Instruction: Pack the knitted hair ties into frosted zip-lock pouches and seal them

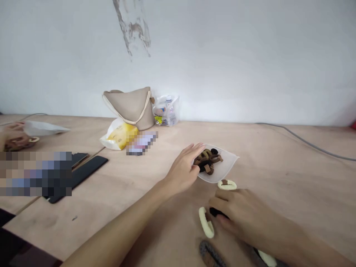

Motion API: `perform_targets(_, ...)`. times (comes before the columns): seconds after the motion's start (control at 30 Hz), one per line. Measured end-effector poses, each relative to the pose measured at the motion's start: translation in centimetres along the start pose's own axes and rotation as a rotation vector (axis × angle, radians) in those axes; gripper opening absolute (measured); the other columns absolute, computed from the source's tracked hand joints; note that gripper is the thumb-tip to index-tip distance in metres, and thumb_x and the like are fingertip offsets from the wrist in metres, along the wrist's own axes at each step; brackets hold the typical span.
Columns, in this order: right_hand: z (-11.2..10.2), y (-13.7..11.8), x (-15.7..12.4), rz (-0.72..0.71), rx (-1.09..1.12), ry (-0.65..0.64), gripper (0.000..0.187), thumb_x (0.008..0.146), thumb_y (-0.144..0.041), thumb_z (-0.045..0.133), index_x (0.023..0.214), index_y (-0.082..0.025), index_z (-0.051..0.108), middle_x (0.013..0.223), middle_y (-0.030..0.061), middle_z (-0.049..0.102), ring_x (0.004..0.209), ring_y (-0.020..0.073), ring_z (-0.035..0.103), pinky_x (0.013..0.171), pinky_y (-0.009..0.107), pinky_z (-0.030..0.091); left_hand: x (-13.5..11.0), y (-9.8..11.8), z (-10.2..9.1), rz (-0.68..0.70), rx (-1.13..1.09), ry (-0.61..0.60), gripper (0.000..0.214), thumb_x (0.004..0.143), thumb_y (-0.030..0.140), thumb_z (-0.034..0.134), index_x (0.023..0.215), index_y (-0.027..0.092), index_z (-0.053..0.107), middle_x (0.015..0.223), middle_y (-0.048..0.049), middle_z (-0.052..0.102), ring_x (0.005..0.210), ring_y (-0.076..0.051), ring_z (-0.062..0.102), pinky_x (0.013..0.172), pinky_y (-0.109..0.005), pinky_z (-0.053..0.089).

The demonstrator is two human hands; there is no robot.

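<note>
A frosted plastic bag (222, 171) lies with its mouth towards me, holding several brown, olive and black hair ties (207, 161). My left hand (185, 167) grips the bag's left edge, thumb at the opening and fingers along the top. My right hand (236, 209) is closed on a black hair tie (218, 213), just below the bag. One cream hair tie (227, 184) rests between the bag and my right knuckles; another cream hair tie (206, 223) lies left of that hand. Nearer me is a grey hair tie (211, 254). More ties are partly hidden under my right forearm.
Along the wall stand a beige handbag (133, 105) and a clear plastic bag with a bottle (167, 110). A yellow-white packet (119, 135) and a blurred phone (142, 143) lie before them. At left are a black flat object (89, 168) and another person's hand (12, 135). A grey cable (300, 141) runs right.
</note>
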State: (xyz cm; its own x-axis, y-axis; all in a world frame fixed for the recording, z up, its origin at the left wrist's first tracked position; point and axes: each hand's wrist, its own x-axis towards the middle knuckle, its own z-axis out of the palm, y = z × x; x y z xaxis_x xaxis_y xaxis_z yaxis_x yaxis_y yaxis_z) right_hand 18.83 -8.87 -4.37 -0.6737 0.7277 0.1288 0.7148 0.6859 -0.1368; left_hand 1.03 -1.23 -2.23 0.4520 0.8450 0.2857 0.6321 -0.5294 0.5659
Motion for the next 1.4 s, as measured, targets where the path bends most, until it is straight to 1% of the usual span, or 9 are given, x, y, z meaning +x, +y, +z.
perform_targets(0.13, -0.9, 0.9, 0.8, -0.04, -0.077, 0.082, 0.012, 0.078, -0.012, 0.056, 0.08, -0.023, 0.054, 0.078, -0.0045, 0.06, 0.061, 0.0128, 0.054, 0.05, 0.029, 0.027, 0.0, -0.1, 0.0, 0.018, -0.003, -0.003, 0.07, 0.067, -0.001, 0.038, 0.134, 0.02, 0.044, 0.144, -0.0006, 0.04, 0.137, -0.02, 0.029, 0.114, -0.041, 0.024)
perform_targets(0.33, -3.2, 3.2, 1.6, 0.029, -0.272, 0.447, 0.018, 0.087, -0.011, 0.043, 0.092, -0.021, 0.057, 0.103, 0.0039, 0.063, 0.077, 0.015, 0.06, 0.054, 0.026, 0.034, 0.0, -0.3, 0.1, 0.037, -0.028, 0.004, 0.068, 0.068, 0.0, 0.04, 0.134, 0.018, 0.044, 0.143, -0.004, 0.041, 0.137, -0.022, 0.029, 0.114, -0.044, 0.025)
perform_targets(0.47, -1.7, 4.2, -0.1, 0.031, -0.195, 0.266, 0.015, 0.088, -0.017, 0.045, 0.091, -0.023, 0.058, 0.083, 0.0006, 0.065, 0.067, 0.0152, 0.061, 0.054, 0.026, 0.036, 0.0, -0.3, 0.2, 0.03, -0.02, -0.012, 0.07, 0.067, 0.0, 0.04, 0.134, 0.019, 0.043, 0.144, -0.0028, 0.04, 0.137, -0.021, 0.027, 0.114, -0.043, 0.023)
perform_targets(0.57, -0.2, 4.8, -0.8, 0.087, -0.207, 0.107, 0.02, 0.08, -0.01, 0.051, 0.092, -0.024, 0.059, 0.084, 0.0005, 0.066, 0.068, 0.017, 0.063, 0.05, 0.025, 0.034, 0.0, -0.3, 0.3, 0.016, -0.005, -0.016, 0.07, 0.068, 0.001, 0.039, 0.136, 0.018, 0.041, 0.145, -0.0023, 0.038, 0.138, -0.02, 0.026, 0.115, -0.04, 0.021)
perform_targets(0.73, 0.0, 4.9, -0.5, 0.074, -0.212, 0.067, 0.025, 0.074, -0.002, 0.051, 0.085, -0.023, 0.058, 0.079, -0.0011, 0.065, 0.061, 0.0154, 0.061, 0.047, 0.025, 0.029, -0.1, -0.4, 0.5, 0.02, -0.003, -0.003, 0.071, 0.068, 0.0, 0.039, 0.136, 0.022, 0.04, 0.145, 0.0006, 0.038, 0.138, -0.02, 0.026, 0.115, -0.04, 0.023)
perform_targets(0.87, -1.6, 4.5, -0.3, -0.008, -0.174, 0.207, 0.018, 0.08, -0.008, 0.047, 0.081, -0.023, 0.056, 0.074, -0.0021, 0.062, 0.06, 0.0132, 0.057, 0.051, 0.025, 0.033, 0.0, -0.5, 0.5, 0.036, -0.004, -0.006, 0.073, 0.067, 0.0, 0.04, 0.136, 0.021, 0.04, 0.146, -0.0005, 0.037, 0.138, -0.021, 0.025, 0.115, -0.041, 0.023)
perform_targets(1.0, -2.4, 3.7, 0.1, 0.051, -0.221, 0.466, 0.023, 0.086, -0.01, 0.04, 0.095, -0.022, 0.058, 0.107, 0.0045, 0.063, 0.071, 0.0147, 0.061, 0.055, 0.026, 0.038, 0.0, -0.3, 0.4, 0.046, -0.017, -0.013, 0.073, 0.065, 0.0, 0.04, 0.136, 0.017, 0.04, 0.146, -0.0034, 0.037, 0.138, -0.022, 0.025, 0.115, -0.041, 0.022)
perform_targets(1.17, -0.6, -0.5, 0.5, 0.031, 0.037, 0.185, 0.018, 0.085, -0.014, 0.047, 0.074, -0.023, 0.057, 0.068, -0.0025, 0.061, 0.058, 0.013, 0.057, 0.05, 0.026, 0.035, 0.0, -0.2, 0.3, 0.05, -0.073, -0.017, 0.073, 0.064, -0.001, 0.04, 0.134, 0.018, 0.044, 0.144, -0.0029, 0.039, 0.135, -0.022, 0.032, 0.115, -0.039, 0.024)
perform_targets(1.4, 0.4, -3.0, 1.4, 0.088, 0.086, -0.013, 0.007, 0.069, -0.016, 0.058, 0.075, -0.02, 0.058, 0.074, 0.002, 0.064, 0.064, 0.0179, 0.058, 0.051, 0.029, 0.033, -0.1, -0.4, 0.3, 0.091, -0.109, -0.013, 0.075, 0.063, -0.002, 0.039, 0.135, 0.019, 0.043, 0.144, -0.0024, 0.04, 0.134, -0.019, 0.035, 0.114, -0.038, 0.026)
